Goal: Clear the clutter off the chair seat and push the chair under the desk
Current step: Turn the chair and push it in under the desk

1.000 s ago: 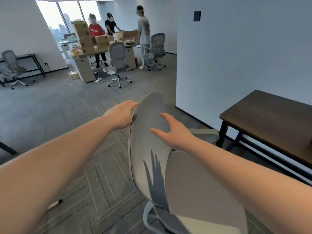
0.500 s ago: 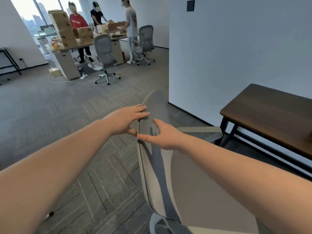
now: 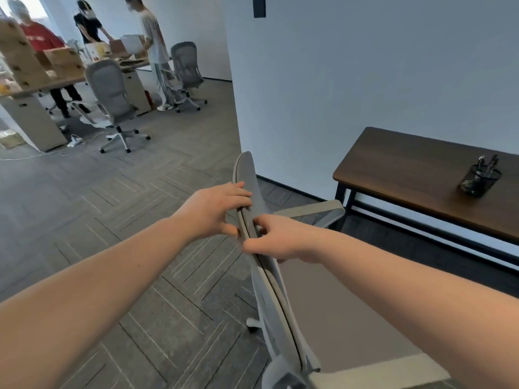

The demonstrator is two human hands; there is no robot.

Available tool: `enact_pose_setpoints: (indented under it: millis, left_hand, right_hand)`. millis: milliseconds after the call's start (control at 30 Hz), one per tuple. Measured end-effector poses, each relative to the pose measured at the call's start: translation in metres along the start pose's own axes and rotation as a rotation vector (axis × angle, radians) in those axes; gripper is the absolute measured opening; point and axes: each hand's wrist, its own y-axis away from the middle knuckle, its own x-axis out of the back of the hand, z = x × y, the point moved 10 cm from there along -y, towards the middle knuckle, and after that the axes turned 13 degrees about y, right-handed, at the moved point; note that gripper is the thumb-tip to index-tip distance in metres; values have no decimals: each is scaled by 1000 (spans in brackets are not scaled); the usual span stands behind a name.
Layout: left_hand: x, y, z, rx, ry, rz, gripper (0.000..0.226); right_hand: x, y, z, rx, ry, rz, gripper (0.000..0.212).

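Grey carpet (image 3: 118, 220) fills frame left; desk (image 3: 421, 186) sits right. I now see the chair (image 3: 252, 192) backrest edge-on, rotated since a second ago. Left hand (image 3: 216, 209) and right hand (image 3: 276, 238) grasp its rim at centre. Seat appears clear; pushing remains.

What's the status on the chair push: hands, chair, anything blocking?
Left hand and right hand both gripping the chair backrest. Seat looks clear, chair not yet under the desk. No obstacle visible between them.
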Motion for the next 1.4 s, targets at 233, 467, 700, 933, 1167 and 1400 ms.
enact_pose_setpoints:
  millis: [233,467,700,933,1167,1400]
  left_hand:
    - [-15,-9,55,-223,109,9,78]
    - [-42,-42,122,-310,76,133,74]
    - [-57,-103,185,-375,-56,-94,65]
    - [-69,-127,201,-286,-236,-30,84]
    - [-75,-126,225,-295,-195,36,84]
    - [-85,-128,263,-324,-139,68,85]
  right_hand:
    - [5,30,19,20,73,30,26]
    - [37,74,74,60,343,229,20]
    - [86,129,191,-182,505,298,14]
    - [116,175,263,-270,625,392,19]
    - [119,195,281,-307,693,510,25]
    - [120,228,301,-352,742,567,30]
